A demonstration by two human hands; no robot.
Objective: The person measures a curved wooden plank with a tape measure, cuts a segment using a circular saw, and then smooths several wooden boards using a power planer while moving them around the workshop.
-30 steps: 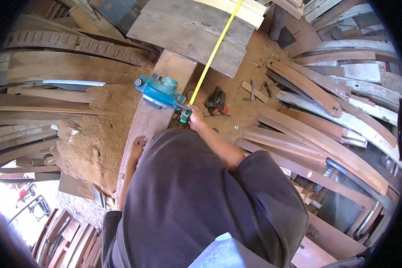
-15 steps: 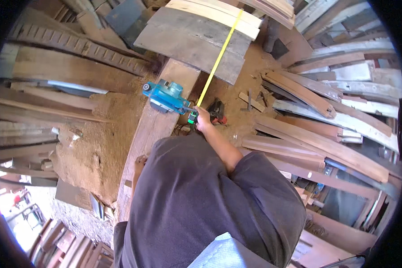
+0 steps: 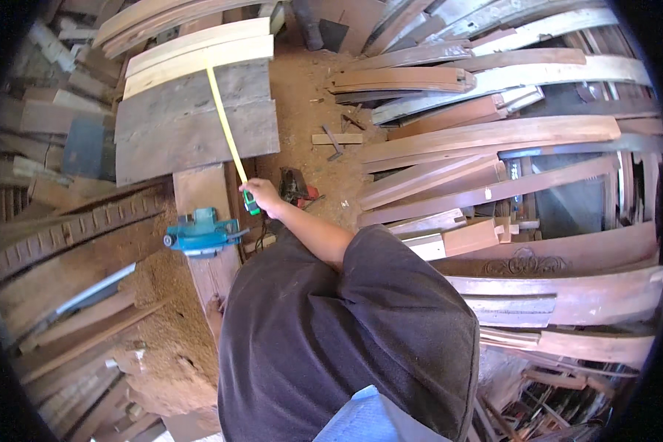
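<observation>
My right hand [image 3: 264, 197] is closed around a green and black tape measure [image 3: 251, 204]. Its yellow blade [image 3: 227, 127] runs out straight, away from me over a dark weathered board [image 3: 191, 121], with its far end at a pale board [image 3: 169, 74]. To the left of that hand, a teal electric planer [image 3: 205, 237] sits on a long wooden plank [image 3: 199, 188]. Low beside this plank, my left hand [image 3: 215, 306] shows only in small part next to my dark shirt; its fingers cannot be made out.
A red and black tool [image 3: 299, 190] lies on the sawdust-covered floor beyond my right forearm. Farther off are a hammer [image 3: 333, 142] and a short wood strip [image 3: 350, 138]. Stacked planks [image 3: 493, 144] crowd the right side; a notched timber [image 3: 74, 225] lies at left.
My view has turned, so the boards and planer appear farther left. The tape blade looks shorter, its far end nearer to me on the pale board. My right hand still grips the tape measure.
</observation>
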